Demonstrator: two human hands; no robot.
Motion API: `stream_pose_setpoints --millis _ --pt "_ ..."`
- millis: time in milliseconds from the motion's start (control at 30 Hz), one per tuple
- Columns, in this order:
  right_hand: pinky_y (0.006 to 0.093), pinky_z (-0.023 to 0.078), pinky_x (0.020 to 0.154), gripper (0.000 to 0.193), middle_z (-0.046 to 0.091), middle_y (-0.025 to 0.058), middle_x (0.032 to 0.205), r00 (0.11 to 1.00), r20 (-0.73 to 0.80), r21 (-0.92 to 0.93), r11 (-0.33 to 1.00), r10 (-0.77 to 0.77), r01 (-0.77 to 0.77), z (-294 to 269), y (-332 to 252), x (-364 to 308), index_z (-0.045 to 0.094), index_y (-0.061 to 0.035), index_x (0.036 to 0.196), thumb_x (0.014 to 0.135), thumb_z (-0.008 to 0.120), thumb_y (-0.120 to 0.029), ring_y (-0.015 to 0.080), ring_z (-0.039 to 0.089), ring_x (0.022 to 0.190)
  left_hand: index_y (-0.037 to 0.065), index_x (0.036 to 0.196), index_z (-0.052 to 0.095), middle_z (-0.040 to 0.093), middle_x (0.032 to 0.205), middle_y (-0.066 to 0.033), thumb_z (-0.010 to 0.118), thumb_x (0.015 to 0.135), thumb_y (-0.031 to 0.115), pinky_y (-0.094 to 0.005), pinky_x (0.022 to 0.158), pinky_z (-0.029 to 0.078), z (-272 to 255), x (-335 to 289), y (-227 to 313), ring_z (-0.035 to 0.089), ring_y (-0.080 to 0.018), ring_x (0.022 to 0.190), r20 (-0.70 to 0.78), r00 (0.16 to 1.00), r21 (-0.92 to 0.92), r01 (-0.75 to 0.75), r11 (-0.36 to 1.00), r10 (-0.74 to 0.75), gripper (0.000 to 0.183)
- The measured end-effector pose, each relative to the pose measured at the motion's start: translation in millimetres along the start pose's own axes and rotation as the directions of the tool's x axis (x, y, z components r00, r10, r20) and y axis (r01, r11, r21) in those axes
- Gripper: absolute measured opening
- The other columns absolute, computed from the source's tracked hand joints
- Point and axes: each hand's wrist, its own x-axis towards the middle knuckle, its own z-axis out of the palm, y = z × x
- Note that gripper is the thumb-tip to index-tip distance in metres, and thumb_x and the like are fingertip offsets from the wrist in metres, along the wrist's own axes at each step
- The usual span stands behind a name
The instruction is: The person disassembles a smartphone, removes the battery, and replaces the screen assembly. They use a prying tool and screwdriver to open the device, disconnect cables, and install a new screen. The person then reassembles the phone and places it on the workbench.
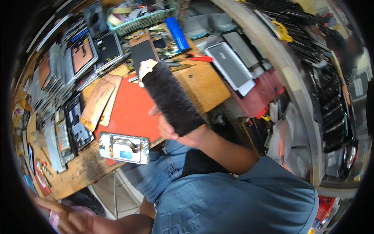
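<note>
My right hand (183,134) is closed around the lower end of a long black slab (173,99) with a rough, fuzzy-looking surface. The slab tilts up and to the left over an orange-red mat (130,97); its far end carries a torn-looking, pale cream piece (146,69). What kind of thing the slab is, I cannot tell. At the lower left rim, my left hand (70,220) hangs off the table, blurred, beside pink material (86,211); whether it grips this is unclear. An opened phone (124,148) with exposed inner parts lies at the mat's near edge.
Two worn, copper-tan plates (97,103) lie left of the mat. Stacked phone frames (56,80) fill the table's left side. Behind are a green basket (142,21), a blue cylinder (177,34) and red-handled pliers (200,58). A white-framed panel (229,68) lies to the right.
</note>
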Motion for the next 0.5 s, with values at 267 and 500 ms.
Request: stream_pose_setpoints --millis 267,500 --pt "0.0243 0.054 0.073 0.019 0.078 0.0013 0.098 0.922 -0.371 -0.769 0.593 -0.112 -0.237 7.9 -33.8 -0.2 0.07 0.0019 0.119 0.117 0.063 -0.016 0.0038 0.069 0.085 0.0 0.105 0.069 0.067 0.099 -0.0118 0.072 0.097 -0.003 -0.0362 0.092 0.049 -9.9 -47.4 -58.1 0.064 -0.0272 0.098 0.015 0.769 0.846 0.331 0.417 -0.639 0.008" --pt "0.033 0.053 0.064 0.022 0.072 0.0125 0.087 0.914 -0.06 -0.978 -0.158 -0.402 -0.134 11.4 -35.8 13.4 0.08 0.0013 0.119 0.101 0.079 -0.011 0.0178 0.065 0.066 0.004 0.103 0.071 0.069 0.099 -0.0125 0.075 0.095 0.004 -0.0471 0.088 0.046 -20.9 -32.2 -87.3 0.064 -0.036 0.1 0.315 0.608 0.938 -0.083 0.336 -0.729 0.009"
